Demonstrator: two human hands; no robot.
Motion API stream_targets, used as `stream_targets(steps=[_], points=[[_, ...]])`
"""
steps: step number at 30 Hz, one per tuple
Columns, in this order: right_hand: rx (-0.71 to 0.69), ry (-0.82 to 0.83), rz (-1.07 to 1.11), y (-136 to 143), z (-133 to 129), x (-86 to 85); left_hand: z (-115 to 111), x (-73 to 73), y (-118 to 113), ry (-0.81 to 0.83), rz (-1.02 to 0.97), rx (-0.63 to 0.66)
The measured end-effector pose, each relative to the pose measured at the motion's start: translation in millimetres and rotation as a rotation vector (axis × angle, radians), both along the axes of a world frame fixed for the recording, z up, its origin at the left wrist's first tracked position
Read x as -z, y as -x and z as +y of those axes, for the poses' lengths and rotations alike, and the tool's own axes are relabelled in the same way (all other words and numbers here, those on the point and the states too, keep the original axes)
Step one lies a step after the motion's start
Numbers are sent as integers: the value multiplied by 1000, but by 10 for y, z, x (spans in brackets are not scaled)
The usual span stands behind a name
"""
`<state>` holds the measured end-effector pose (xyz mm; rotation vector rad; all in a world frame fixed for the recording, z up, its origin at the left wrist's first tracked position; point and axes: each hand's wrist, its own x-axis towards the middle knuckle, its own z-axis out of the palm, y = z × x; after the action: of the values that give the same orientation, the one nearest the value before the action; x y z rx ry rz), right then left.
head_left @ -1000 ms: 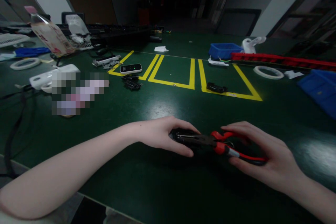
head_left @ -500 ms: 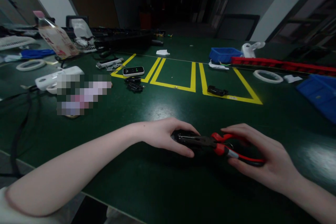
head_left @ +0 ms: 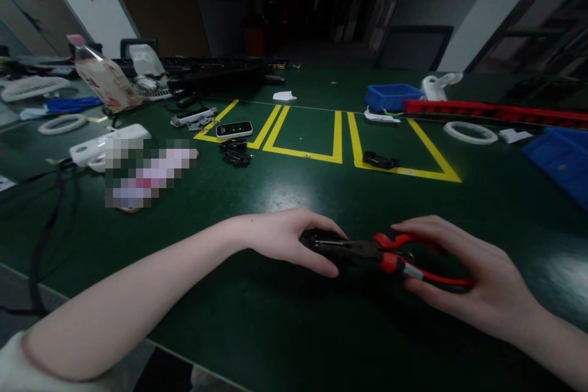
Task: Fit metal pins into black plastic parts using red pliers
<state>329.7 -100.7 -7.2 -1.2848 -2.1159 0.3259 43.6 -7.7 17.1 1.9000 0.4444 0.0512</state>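
Observation:
My right hand (head_left: 473,275) is wrapped around the red and black handles of a pair of pliers (head_left: 390,255), whose dark jaws point left. In my left hand (head_left: 298,239) is a small black part (head_left: 316,239), held between thumb and fingers. The plier jaws lie against or over this part; in the dim light I cannot tell exactly where they touch it. Much of the black part is hidden by my left fingers. Both hands are low over the green tabletop (head_left: 257,331), near its front edge.
Yellow tape (head_left: 303,153) marks frames on the table. A black part (head_left: 380,160) lies at the right frame, more black parts (head_left: 236,153) at the left, beside a white-edged device (head_left: 234,130). Blue bins (head_left: 392,97), a tape roll (head_left: 471,132), a bottle (head_left: 105,76) and a white fan (head_left: 110,141) stand around.
The pliers and my right hand have shifted slightly to the right. My left hand keeps its grip on the black part. The camera view has turned a little.

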Motion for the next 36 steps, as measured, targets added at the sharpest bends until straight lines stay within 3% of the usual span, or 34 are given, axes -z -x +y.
stream_targets(steps=[15, 21, 27, 36], points=[[-21, -51, -104, -63, 30, -12, -7, 28, -21, -21, -60, -101], [59, -23, -25, -22, -1, -16, 5, 25, -3, -26, -40, -67], [-22, -51, -79, -66, 20, -16, -7, 21, -5, -36, -45, -69], [-30, -39, -83, -65, 15, -6, -15, 16, -15, -39, -52, -67]])
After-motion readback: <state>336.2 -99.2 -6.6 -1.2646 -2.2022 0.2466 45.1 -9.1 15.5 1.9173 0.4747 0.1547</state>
